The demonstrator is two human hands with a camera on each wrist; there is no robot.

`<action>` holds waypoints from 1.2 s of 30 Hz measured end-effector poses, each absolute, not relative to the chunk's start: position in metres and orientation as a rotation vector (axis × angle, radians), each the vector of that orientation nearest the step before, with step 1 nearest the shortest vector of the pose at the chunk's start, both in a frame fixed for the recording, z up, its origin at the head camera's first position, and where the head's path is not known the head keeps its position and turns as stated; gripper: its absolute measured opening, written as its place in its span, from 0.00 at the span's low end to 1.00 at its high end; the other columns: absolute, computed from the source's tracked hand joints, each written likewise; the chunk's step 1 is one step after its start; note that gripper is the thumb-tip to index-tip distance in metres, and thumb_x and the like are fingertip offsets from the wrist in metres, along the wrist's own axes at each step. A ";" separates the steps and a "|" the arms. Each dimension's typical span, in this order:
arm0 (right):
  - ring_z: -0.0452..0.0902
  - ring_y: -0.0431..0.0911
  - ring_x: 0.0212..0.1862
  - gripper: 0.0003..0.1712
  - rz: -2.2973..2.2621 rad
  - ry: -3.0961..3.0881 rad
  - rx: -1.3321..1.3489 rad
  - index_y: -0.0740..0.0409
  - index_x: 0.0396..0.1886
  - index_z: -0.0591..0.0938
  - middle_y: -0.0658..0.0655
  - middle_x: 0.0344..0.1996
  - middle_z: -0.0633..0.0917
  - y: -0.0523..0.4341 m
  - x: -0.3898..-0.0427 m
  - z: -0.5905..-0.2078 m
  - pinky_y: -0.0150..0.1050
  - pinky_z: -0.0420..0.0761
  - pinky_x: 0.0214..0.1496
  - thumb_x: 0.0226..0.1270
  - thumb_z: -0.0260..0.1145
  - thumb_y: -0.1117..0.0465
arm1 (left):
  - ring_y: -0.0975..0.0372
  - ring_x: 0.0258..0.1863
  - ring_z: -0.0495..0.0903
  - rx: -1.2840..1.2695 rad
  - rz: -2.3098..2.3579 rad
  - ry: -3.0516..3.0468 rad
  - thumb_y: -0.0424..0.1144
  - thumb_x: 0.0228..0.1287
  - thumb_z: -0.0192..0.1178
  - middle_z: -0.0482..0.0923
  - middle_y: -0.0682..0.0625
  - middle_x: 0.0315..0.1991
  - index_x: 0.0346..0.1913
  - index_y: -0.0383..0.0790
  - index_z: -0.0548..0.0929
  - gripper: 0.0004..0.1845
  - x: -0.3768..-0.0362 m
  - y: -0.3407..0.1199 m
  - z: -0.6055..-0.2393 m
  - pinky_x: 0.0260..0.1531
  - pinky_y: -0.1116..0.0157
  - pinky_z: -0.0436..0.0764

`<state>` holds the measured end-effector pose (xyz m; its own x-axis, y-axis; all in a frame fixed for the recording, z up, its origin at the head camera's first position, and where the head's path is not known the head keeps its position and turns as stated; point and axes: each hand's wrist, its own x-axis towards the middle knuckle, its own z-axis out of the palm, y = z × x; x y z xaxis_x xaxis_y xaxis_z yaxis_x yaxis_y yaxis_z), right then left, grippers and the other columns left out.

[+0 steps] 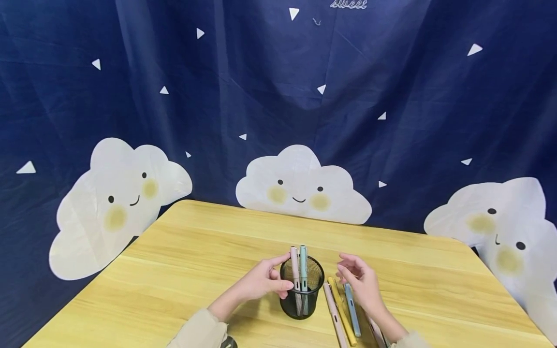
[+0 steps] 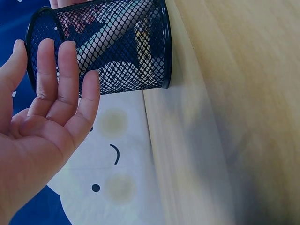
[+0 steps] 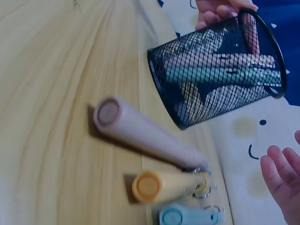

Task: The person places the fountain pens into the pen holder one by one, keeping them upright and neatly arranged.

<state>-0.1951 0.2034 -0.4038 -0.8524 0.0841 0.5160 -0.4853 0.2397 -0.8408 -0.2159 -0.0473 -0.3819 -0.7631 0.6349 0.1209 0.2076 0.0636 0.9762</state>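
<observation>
A black mesh pen cup (image 1: 298, 306) stands upright on the table, with a pink pen (image 1: 295, 263) and a mint green pen (image 1: 303, 261) inside. My left hand (image 1: 262, 280) holds the cup at its rim, thumb on the near side and index finger on the far side; its other fingers lie beside the mesh in the left wrist view. To the cup's right, my right hand (image 1: 361, 280) hovers with loosely bent fingers and nothing in them. Beneath and beside it lie a pink pen (image 1: 334, 311), a yellow pen (image 1: 344, 314) and a blue pen (image 1: 352, 311).
Another pen (image 1: 375, 331) lies partly hidden under the right forearm. A dark object (image 1: 228, 342) shows by the left sleeve at the bottom edge. Behind the wooden table (image 1: 209, 232) hangs a dark blue curtain (image 1: 278, 72) with white clouds.
</observation>
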 end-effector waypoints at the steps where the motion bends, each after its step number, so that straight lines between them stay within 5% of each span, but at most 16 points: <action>1: 0.77 0.42 0.25 0.12 1.644 -2.060 0.363 0.74 0.42 0.75 0.50 0.28 0.80 0.205 -0.195 -0.405 0.39 0.79 0.23 0.57 0.59 0.77 | 0.53 0.21 0.80 0.845 1.751 2.006 0.29 0.56 0.60 0.74 0.36 0.16 0.66 0.27 0.51 0.39 -0.216 -0.047 -0.382 0.33 0.64 0.79; 15: 0.78 0.41 0.26 0.10 1.557 -2.132 0.322 0.72 0.41 0.76 0.60 0.28 0.80 0.225 -0.187 -0.410 0.38 0.79 0.22 0.58 0.59 0.75 | 0.59 0.17 0.77 0.830 1.749 2.017 0.29 0.55 0.61 0.74 0.40 0.16 0.66 0.27 0.53 0.38 -0.216 -0.045 -0.382 0.25 0.61 0.80; 19: 0.78 0.42 0.25 0.10 1.541 -2.139 0.330 0.73 0.40 0.76 0.56 0.27 0.80 0.229 -0.185 -0.411 0.39 0.79 0.21 0.58 0.58 0.76 | 0.62 0.14 0.73 0.846 1.707 2.100 0.30 0.54 0.62 0.72 0.46 0.13 0.65 0.28 0.55 0.38 -0.215 -0.046 -0.381 0.21 0.64 0.78; 24: 0.78 0.44 0.26 0.09 1.531 -2.169 0.292 0.72 0.39 0.76 0.49 0.27 0.79 0.236 -0.184 -0.414 0.40 0.79 0.23 0.58 0.58 0.75 | 0.66 0.12 0.65 0.885 1.693 2.141 0.32 0.53 0.63 0.65 0.53 0.11 0.64 0.27 0.57 0.38 -0.217 -0.047 -0.380 0.16 0.72 0.69; 31: 0.78 0.46 0.24 0.09 1.534 -2.183 0.249 0.74 0.39 0.76 0.59 0.26 0.79 0.242 -0.182 -0.417 0.39 0.78 0.21 0.58 0.58 0.75 | 0.69 0.12 0.56 0.918 1.648 2.231 0.35 0.50 0.66 0.56 0.57 0.11 0.62 0.26 0.62 0.37 -0.220 -0.049 -0.381 0.14 0.75 0.59; 36: 0.79 0.45 0.25 0.10 1.553 -2.177 0.231 0.76 0.40 0.75 0.56 0.27 0.80 0.245 -0.180 -0.417 0.38 0.78 0.20 0.58 0.59 0.75 | 0.69 0.09 0.53 0.861 1.570 2.342 0.40 0.46 0.69 0.54 0.58 0.08 0.60 0.32 0.67 0.37 -0.222 -0.048 -0.378 0.10 0.75 0.55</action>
